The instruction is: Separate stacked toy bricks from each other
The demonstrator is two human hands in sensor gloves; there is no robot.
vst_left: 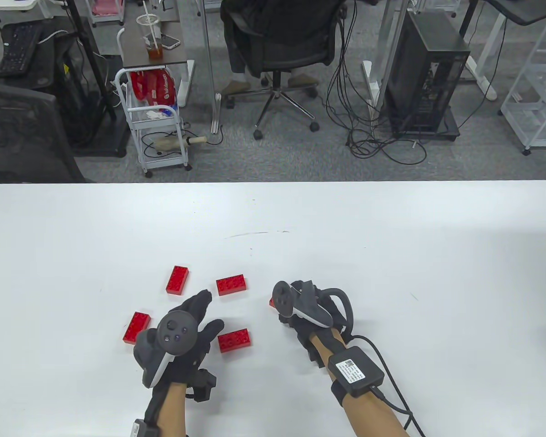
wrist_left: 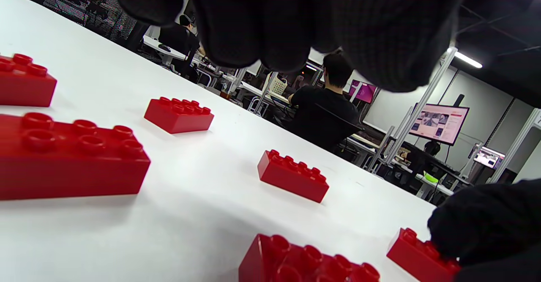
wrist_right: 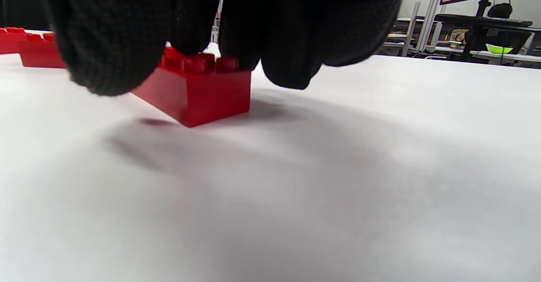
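Several single red bricks lie on the white table (vst_left: 391, 255). One lies at the far left (vst_left: 178, 280), one beside it (vst_left: 231, 285), one at the near left (vst_left: 136, 327) and one near the middle (vst_left: 234, 340). My left hand (vst_left: 211, 312) hovers among them with fingers spread and holds nothing; its fingers (wrist_left: 296, 28) hang above the table. My right hand (vst_left: 282, 306) covers a fifth red brick (vst_left: 271, 301). In the right wrist view this brick (wrist_right: 198, 91) sits flat on the table, and my right hand (wrist_right: 198, 49) grips it from above, fingers (wrist_right: 287, 58) on its studs.
In the left wrist view, separate bricks lie close by (wrist_left: 67, 159), (wrist_left: 179, 115), (wrist_left: 293, 180), (wrist_left: 308, 261). The table's far edge (vst_left: 273, 183) borders an office floor with a chair (vst_left: 282, 50) and a cart (vst_left: 157, 118).
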